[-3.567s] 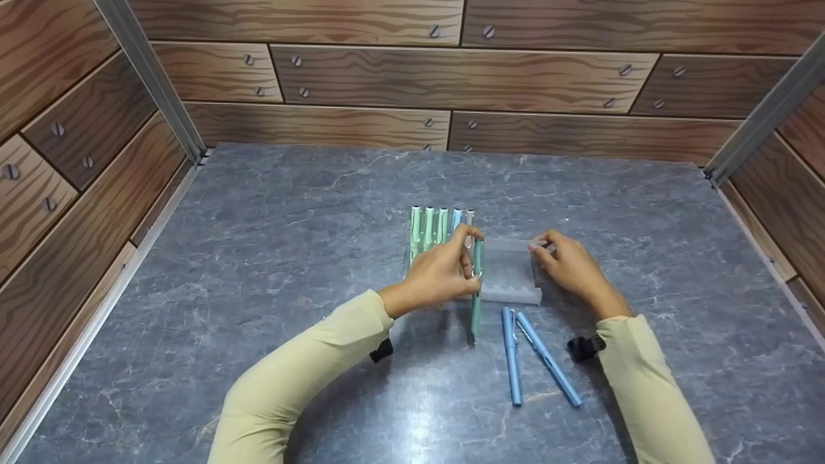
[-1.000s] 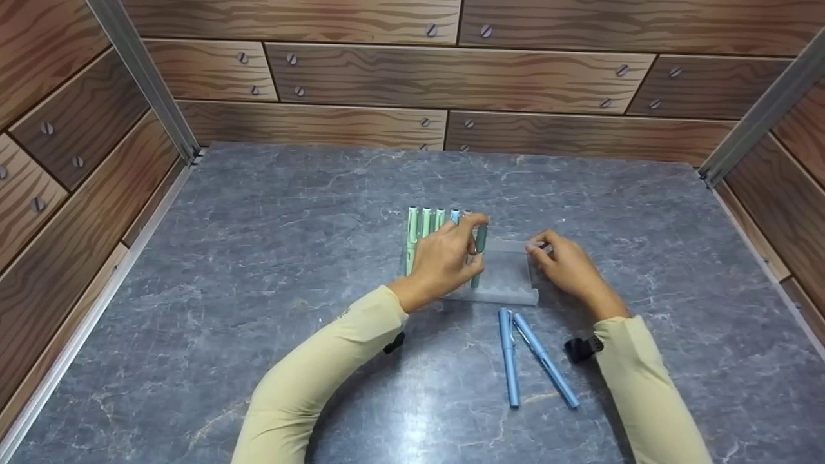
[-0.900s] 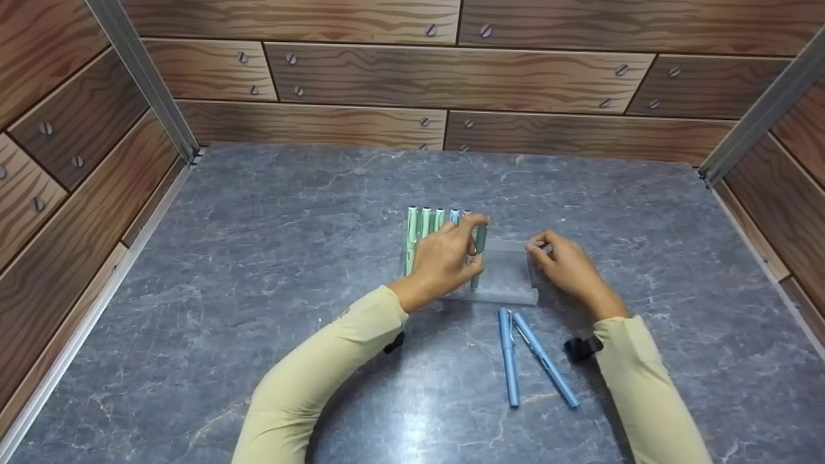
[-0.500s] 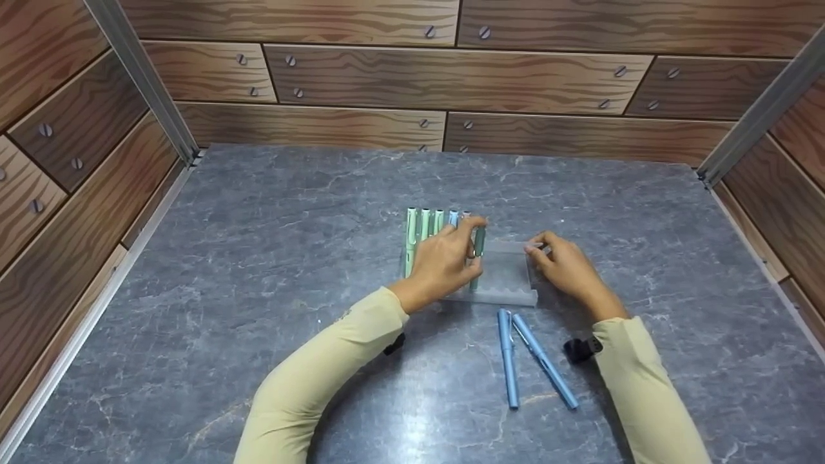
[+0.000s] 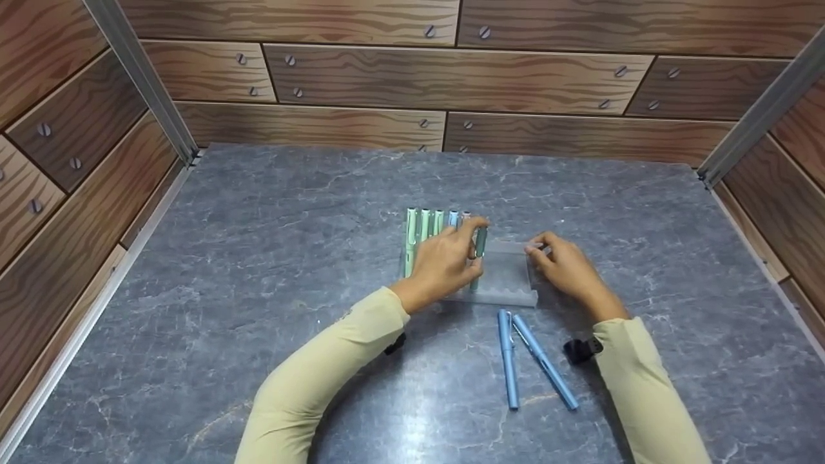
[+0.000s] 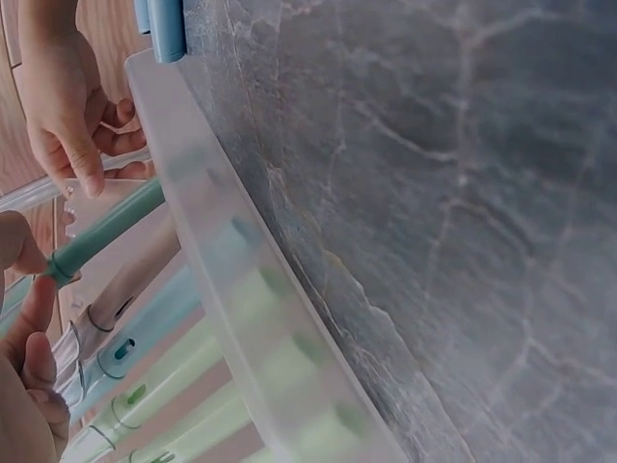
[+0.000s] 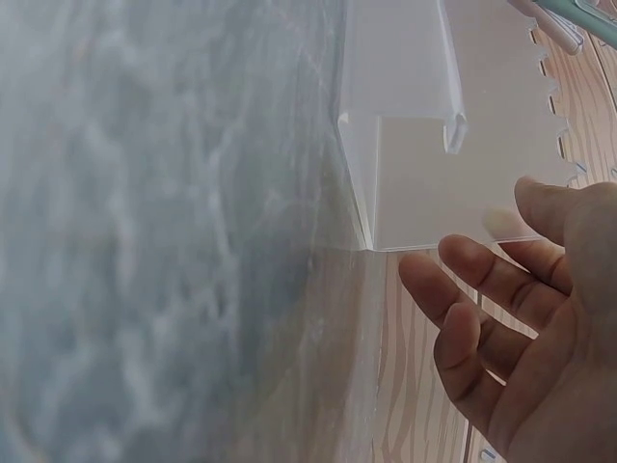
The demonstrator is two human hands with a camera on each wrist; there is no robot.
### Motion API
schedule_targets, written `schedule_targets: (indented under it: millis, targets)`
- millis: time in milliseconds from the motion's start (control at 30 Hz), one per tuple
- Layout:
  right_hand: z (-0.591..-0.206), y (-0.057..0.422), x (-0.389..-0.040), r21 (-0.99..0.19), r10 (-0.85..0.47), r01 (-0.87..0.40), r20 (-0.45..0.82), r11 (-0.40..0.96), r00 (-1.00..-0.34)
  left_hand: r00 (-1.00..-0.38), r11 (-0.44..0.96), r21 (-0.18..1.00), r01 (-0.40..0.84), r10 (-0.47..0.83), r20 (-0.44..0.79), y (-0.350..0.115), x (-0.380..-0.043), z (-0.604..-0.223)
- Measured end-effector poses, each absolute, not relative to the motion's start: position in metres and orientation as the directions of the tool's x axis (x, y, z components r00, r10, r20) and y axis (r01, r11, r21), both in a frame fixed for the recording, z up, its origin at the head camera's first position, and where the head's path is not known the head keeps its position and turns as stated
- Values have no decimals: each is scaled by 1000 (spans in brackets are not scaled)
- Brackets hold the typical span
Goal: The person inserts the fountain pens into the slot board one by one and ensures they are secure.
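My left hand [image 5: 445, 261] pinches a dark green pen [image 5: 481, 241] between thumb and fingers over a frosted clear pen stand [image 5: 506, 274]. In the left wrist view the green pen [image 6: 116, 217] has its lower end behind the stand's front lip [image 6: 207, 227], beside a greyish-pink pen [image 6: 135, 280]. Light green pens [image 5: 412, 227] and a blue pen [image 5: 454, 218] fill the stand's left side, partly covered by my left hand. At the stand's right edge, my right hand [image 5: 567, 264] pinches the clear side between thumb and fingers, also seen in the right wrist view.
Two blue pens, one nearly straight [image 5: 508, 361] and one slanted [image 5: 546, 362], lie on the grey marbled table [image 5: 290, 225] in front of the stand. Wood-patterned panels [image 5: 451, 80] enclose the back and sides. Notches run along the stand's right part.
Since 3.6 s ago, my left hand has brought the dark green pen from in front of the stand back into line with the other pens. Over the last second both hands stay nearly still.
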State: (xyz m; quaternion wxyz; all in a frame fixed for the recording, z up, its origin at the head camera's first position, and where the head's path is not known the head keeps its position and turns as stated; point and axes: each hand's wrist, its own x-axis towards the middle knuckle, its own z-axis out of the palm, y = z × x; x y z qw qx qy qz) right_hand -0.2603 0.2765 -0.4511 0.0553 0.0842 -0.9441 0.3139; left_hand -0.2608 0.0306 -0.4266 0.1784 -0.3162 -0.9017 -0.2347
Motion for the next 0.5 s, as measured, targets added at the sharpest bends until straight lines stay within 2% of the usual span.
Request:
schedule_targets:
  millis: [500]
  targets:
    - [-450,276,-260,-566,-121,-184,147,803,-982,-748,722,267,638,501,435,32,-264,-422]
